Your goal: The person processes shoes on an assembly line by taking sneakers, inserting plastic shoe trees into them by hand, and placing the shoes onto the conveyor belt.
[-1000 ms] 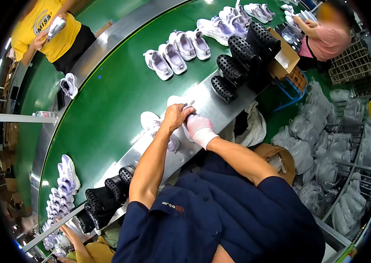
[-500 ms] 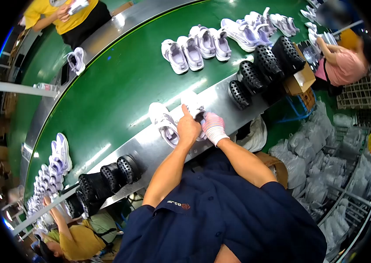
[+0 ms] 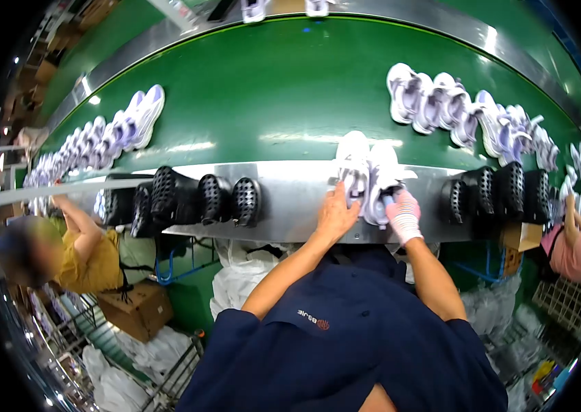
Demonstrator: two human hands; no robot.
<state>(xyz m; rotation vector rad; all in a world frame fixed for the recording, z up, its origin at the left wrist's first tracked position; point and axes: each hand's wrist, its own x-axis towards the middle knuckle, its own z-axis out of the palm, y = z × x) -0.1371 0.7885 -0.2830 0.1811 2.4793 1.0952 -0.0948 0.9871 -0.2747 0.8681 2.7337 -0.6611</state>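
I judge that handling these shoes well calls for a light, steady touch: the left hand (image 3: 337,211) should brace the left shoe (image 3: 352,163) low at the heel, without squashing its soft collar, while the right hand (image 3: 404,213) works gently at the right shoe (image 3: 378,180). Both soles should sit flat on the desk (image 3: 290,184), since a hard push at one heel could skew the pair.

My bare left hand grasps the left shoe about its heel. My right hand, in a striped glove, touches the right shoe at its opening; I cannot tell whether its fingers pinch the collar or only rest there.

The shoes lie side by side, toes pointing away from me, the left one just beyond my left hand and the right one between my two hands.
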